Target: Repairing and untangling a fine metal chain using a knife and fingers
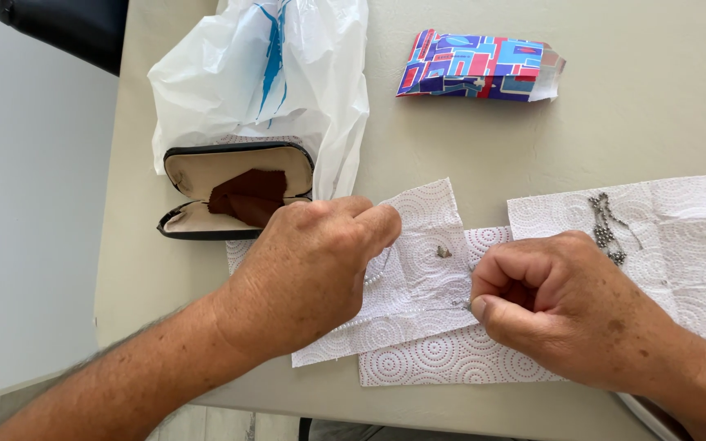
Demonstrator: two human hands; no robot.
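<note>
My left hand [308,273] is closed, its fingertips pinching one end of a thin pearl-like bead chain [376,273] lying on white embossed paper towels [431,343]. My right hand [561,306] is a fist with thumb and finger pinching the chain's other end near the towel's middle. A small metal pendant [444,252] lies on the towel between my hands. A dark beaded necklace [606,229] rests on another paper towel [688,245] just beyond my right hand.
An open black glasses case [234,192] with a brown cloth sits beyond my left hand, on a white plastic bag [271,73]. A colourful patterned paper bag [480,67] lies farther back. The beige table's [655,98] left edge runs beside a black chair [67,28].
</note>
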